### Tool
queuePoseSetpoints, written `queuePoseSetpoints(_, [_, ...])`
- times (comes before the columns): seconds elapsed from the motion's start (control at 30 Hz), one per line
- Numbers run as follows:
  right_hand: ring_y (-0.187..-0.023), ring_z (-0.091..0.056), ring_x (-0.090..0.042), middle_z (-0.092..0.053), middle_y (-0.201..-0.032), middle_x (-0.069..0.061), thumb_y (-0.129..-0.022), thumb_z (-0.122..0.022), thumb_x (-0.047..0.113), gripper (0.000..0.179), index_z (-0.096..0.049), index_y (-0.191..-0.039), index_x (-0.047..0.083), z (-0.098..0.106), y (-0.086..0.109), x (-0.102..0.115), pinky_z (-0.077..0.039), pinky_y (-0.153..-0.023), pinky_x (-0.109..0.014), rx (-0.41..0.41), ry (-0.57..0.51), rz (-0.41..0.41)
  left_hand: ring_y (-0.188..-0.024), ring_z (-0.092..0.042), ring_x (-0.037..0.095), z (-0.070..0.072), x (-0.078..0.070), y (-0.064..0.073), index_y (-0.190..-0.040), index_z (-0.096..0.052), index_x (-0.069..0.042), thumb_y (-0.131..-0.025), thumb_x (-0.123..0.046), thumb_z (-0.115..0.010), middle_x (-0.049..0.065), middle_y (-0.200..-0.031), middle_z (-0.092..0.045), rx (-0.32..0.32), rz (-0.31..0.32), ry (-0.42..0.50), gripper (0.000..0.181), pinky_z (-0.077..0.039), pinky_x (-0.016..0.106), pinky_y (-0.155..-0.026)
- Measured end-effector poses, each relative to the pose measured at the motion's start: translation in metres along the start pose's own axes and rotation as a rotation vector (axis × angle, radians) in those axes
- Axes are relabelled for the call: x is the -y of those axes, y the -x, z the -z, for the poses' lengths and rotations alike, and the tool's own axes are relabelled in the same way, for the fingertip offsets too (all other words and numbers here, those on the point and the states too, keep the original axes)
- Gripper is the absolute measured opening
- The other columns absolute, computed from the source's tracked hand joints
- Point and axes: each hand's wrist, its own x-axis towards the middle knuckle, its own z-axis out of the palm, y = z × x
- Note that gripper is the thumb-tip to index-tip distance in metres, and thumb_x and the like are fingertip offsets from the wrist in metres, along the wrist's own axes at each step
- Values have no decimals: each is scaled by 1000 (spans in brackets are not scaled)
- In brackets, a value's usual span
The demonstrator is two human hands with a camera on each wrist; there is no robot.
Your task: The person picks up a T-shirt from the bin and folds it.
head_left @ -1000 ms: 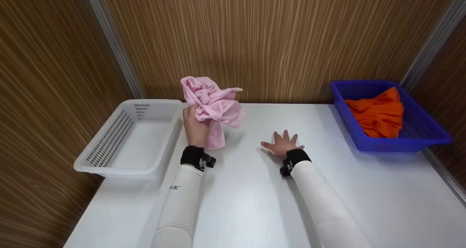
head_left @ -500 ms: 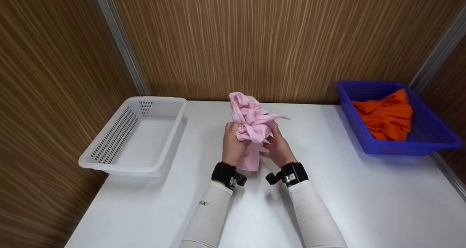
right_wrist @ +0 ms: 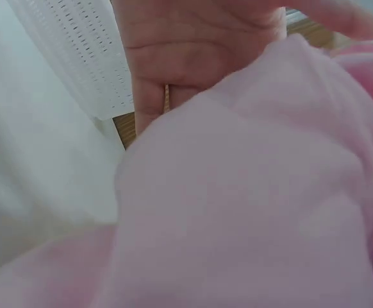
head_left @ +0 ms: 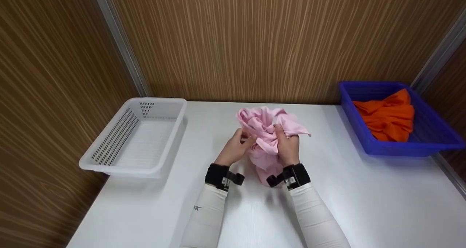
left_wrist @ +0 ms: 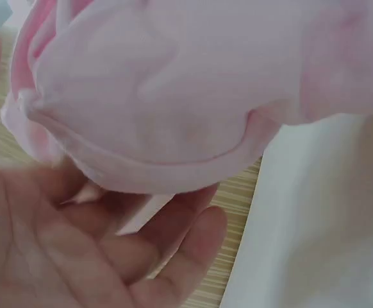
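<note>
A crumpled pink cloth (head_left: 267, 157) is bunched up between the two hands over the middle of the white table, its lower end hanging towards the tabletop. My right hand (head_left: 288, 148) grips its right side, thumb on top of the folds; in the right wrist view the fingers go out of sight behind the cloth (right_wrist: 238, 192). At the left side of the bundle is my left hand (head_left: 233, 149). The left wrist view shows that hand's palm (left_wrist: 52, 250) facing the cloth, with loosely bent fingers touching its underside near a seamed edge.
To the left stands a white perforated basket (head_left: 171, 142). On the right, a blue basket (head_left: 400, 149) holds a crumpled orange cloth (head_left: 391, 115). Wood-patterned panels (head_left: 247, 44) close off the back and the sides of the white table (head_left: 255, 222).
My left hand has brought the pink cloth from beside the white basket to the middle and loosened its hold. The right hand has left the tabletop and taken hold of the cloth.
</note>
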Motion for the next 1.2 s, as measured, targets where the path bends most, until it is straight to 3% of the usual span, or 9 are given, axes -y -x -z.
queuePoseSetpoints(0.23, [-98,-65,-5,-66,-103,5,-101,-67,12,30,-56,-127,1,1,9,11,-51,-94,-19,227,92,39,-123,-63,32,-7,-1,-6,-125,-56,-4,-99,-29,-68,21,-134,-62,-191,136,176,38,-52,45,-109])
queuePoseSetpoints(0.4, [-95,-64,-5,-65,-101,5,-99,-67,5,28,-56,-125,0,11,10,19,-51,-93,-20,336,86,33,-140,-49,41,-4,8,-8,-136,-57,-3,-95,-6,-62,24,-148,-52,-423,-43,105,41,-44,55,-116])
queuePoseSetpoints(0.47, [-95,-64,-5,-66,-102,5,-98,-67,2,29,-57,-125,1,13,11,23,-52,-93,-20,387,63,29,-148,-44,40,0,11,-7,-137,-63,-5,-96,-4,-61,21,-152,-55,-346,-132,40,41,-37,57,-122])
queuePoseSetpoints(0.53, [-95,-65,-6,-67,-102,5,-97,-69,1,29,-58,-123,3,14,12,26,-53,-92,-21,435,48,44,-149,-47,36,3,13,-4,-138,-66,-7,-95,-5,-60,16,-149,-62,-139,-159,-9,43,-34,55,-126])
queuePoseSetpoints(0.63, [-91,-68,-7,-70,-98,5,-96,-71,3,25,-60,-118,7,18,10,31,-55,-87,-21,459,33,82,-130,-64,23,3,14,0,-134,-71,-14,-94,-18,-63,5,-132,-74,193,-71,-169,41,-46,41,-117])
queuePoseSetpoints(0.73, [-83,-71,-8,-71,-92,4,-97,-71,2,21,-60,-113,11,24,7,36,-58,-81,-22,428,-14,140,-92,-66,13,0,17,2,-115,-78,-16,-92,-30,-69,-4,-98,-75,378,35,-318,28,-54,28,-83])
queuePoseSetpoints(0.87, [-81,-72,-8,-73,-91,5,-97,-70,1,19,-62,-110,13,38,2,44,-60,-79,-22,342,-115,195,-78,-58,11,-3,19,1,-99,-76,-14,-93,-25,-68,-4,-83,-66,354,60,-302,15,-47,26,-70])
queuePoseSetpoints(1.07, [-78,-71,-9,-74,-89,0,-98,-68,2,9,-65,-104,9,46,2,53,-60,-73,-23,245,-290,236,-138,-60,30,-16,19,-3,-154,-50,-21,-94,-8,-68,14,-154,-56,258,21,-71,64,-48,42,-117])
queuePoseSetpoints(1.2, [-82,-72,-11,-75,-92,1,-99,-68,3,11,-65,-106,10,40,5,57,-60,-77,-25,336,-283,245,-135,-60,25,-30,23,-7,-146,-61,-17,-99,-7,-62,13,-149,-62,260,-106,-144,48,-47,34,-116])
